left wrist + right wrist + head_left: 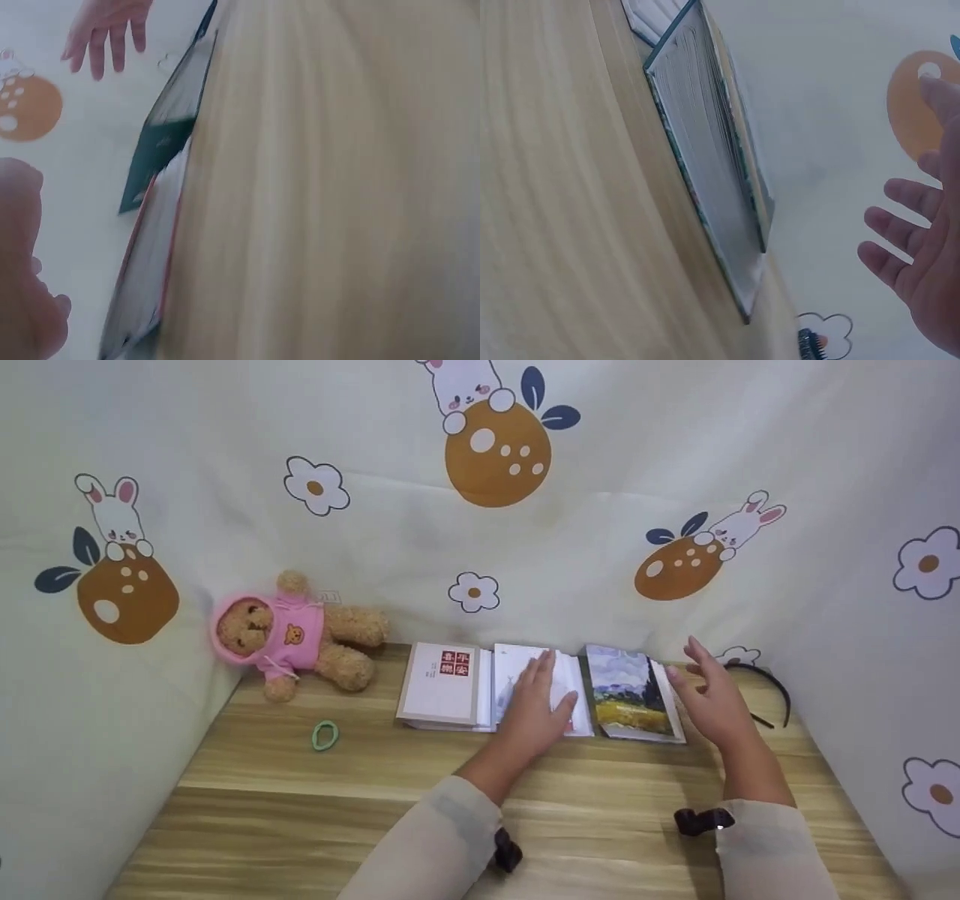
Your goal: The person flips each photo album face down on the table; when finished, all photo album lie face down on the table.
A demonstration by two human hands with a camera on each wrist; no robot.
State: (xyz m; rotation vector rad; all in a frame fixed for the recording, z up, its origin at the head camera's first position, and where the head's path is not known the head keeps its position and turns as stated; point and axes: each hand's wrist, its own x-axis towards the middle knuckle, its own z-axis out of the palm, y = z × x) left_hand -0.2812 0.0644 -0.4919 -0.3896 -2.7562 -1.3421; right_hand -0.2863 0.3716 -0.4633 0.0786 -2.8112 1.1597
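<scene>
Three thick albums stand in a row at the back of the table. The left album [441,690] has a cream cover with red square characters. Over the middle album [517,660], which has a white cover, my left hand [534,706] is held with fingers extended, hiding much of it. A painted landscape covers the right album [626,694], whose page edges [705,142] show in the right wrist view. My right hand [712,697] is just right of that album, fingers apart and nothing in them.
On the left lies a teddy bear [296,637] in a pink hoodie, with a green hair tie [325,736] in front of it. A black headband [780,694] lies at the back right. Printed cloth walls [390,547] rise behind and beside the wooden table [300,825].
</scene>
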